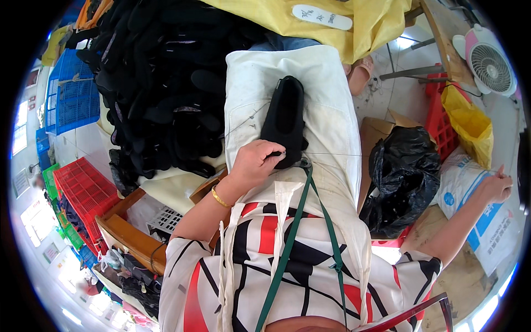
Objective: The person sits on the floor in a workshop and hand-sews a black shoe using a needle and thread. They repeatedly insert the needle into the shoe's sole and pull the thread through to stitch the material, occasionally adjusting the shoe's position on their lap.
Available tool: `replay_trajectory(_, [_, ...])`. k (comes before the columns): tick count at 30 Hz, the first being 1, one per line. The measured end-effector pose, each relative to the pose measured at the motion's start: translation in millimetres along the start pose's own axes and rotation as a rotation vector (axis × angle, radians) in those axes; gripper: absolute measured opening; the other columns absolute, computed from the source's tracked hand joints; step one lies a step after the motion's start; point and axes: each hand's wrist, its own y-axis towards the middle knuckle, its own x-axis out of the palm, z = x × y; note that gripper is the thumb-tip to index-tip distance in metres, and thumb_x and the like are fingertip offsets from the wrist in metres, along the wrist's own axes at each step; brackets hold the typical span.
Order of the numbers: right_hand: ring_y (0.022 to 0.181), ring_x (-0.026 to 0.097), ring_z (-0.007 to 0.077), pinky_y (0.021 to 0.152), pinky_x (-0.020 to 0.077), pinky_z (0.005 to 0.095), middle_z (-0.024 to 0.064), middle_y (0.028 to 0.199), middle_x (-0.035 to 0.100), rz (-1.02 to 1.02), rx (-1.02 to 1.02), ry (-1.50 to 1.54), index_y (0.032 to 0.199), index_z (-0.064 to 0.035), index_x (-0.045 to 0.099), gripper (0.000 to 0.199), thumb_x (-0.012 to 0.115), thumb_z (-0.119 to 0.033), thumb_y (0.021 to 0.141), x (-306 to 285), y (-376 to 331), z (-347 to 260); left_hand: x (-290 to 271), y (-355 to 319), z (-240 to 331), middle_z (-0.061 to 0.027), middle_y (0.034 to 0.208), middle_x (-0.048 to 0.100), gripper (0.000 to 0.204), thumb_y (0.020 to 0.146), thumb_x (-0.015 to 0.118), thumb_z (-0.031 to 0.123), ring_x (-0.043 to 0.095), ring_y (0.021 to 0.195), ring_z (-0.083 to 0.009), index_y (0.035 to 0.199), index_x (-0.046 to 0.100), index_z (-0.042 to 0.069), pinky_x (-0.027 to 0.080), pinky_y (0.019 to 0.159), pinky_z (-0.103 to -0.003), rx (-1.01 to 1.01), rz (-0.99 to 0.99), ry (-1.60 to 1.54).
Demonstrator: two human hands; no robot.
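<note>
A black cloth shoe lies sole-side toward me on the white apron over my lap. My left hand grips the shoe's near end, fingers curled over it. A thin thread runs taut from the shoe across to my right hand, which is stretched far out to the right with its fingers pinched on the thread's end. A gold bangle sits on my left wrist.
A big heap of black shoes fills the left. Blue crate and red crate stand further left. A black plastic bag, a yellow bag, a white sack and a small fan are on the right. A yellow cloth with a white insole lies ahead.
</note>
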Motion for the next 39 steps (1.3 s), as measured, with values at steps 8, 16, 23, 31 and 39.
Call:
replay_trajectory(8, [0.089, 0.063, 0.0158, 0.079, 0.0513, 0.0291, 0.0079, 0.099, 0.067, -0.444, 0.103, -0.328, 0.108, 0.001, 0.064, 0.021, 0.061, -0.016, 0.096, 18.3, -81.8, 65.3, 7.2, -4.8, -5.0, -0.01, 0.082, 0.069, 0.018, 0.079, 0.075, 0.002, 0.064, 0.071, -0.0246, 0.097, 0.07, 0.005, 0.05, 0.063, -0.032, 0.025, 0.056, 0.047])
replay_trajectory(16, [0.06, 0.046, 0.0011, 0.053, 0.0402, 0.0187, -0.0073, 0.082, 0.064, -1.591, 0.967, 0.008, 0.106, -0.01, 0.069, 0.01, 0.063, -0.013, 0.098, 118.2, -385.6, -83.8, 6.8, -11.3, -11.4, -0.0084, 0.088, 0.071, 0.031, 0.069, 0.073, -0.006, 0.067, 0.079, -0.0296, 0.097, 0.067, 0.008, 0.054, 0.069, -0.036, 0.188, 0.081, 0.092])
replay_trajectory(23, [0.07, 0.066, 0.0347, 0.064, 0.0543, 0.039, 0.0138, 0.08, 0.068, -1.951, 0.273, -0.007, 0.101, -0.0096, 0.068, 0.014, 0.062, -0.017, 0.091, 123.0, -434.3, -108.9, 5.7, -15.8, -9.7, -0.0107, 0.092, 0.072, 0.037, 0.065, 0.068, -0.011, 0.068, 0.08, -0.0298, 0.098, 0.066, 0.007, 0.056, 0.069, -0.036, 0.224, 0.092, 0.154])
replay_trajectory(31, [0.069, 0.065, 0.0365, 0.064, 0.0534, 0.0445, 0.0144, 0.077, 0.068, -1.998, 0.144, -0.06, 0.099, -0.0106, 0.068, 0.014, 0.06, -0.017, 0.091, 128.9, -435.7, -112.0, 5.9, -14.7, -12.7, -0.01, 0.091, 0.072, 0.038, 0.063, 0.069, -0.009, 0.069, 0.079, -0.0293, 0.098, 0.067, 0.006, 0.057, 0.069, -0.036, 0.271, 0.119, 0.192])
replay_trajectory(39, [0.071, 0.065, 0.0381, 0.066, 0.0531, 0.0462, 0.0162, 0.078, 0.068, -2.027, 0.118, -0.072, 0.1, -0.0096, 0.067, 0.014, 0.059, -0.017, 0.091, 133.3, -436.7, -114.4, 5.8, -14.3, -9.3, -0.01, 0.092, 0.072, 0.037, 0.063, 0.07, -0.008, 0.07, 0.082, -0.0287, 0.097, 0.068, 0.006, 0.057, 0.072, -0.035, 0.256, 0.132, 0.193])
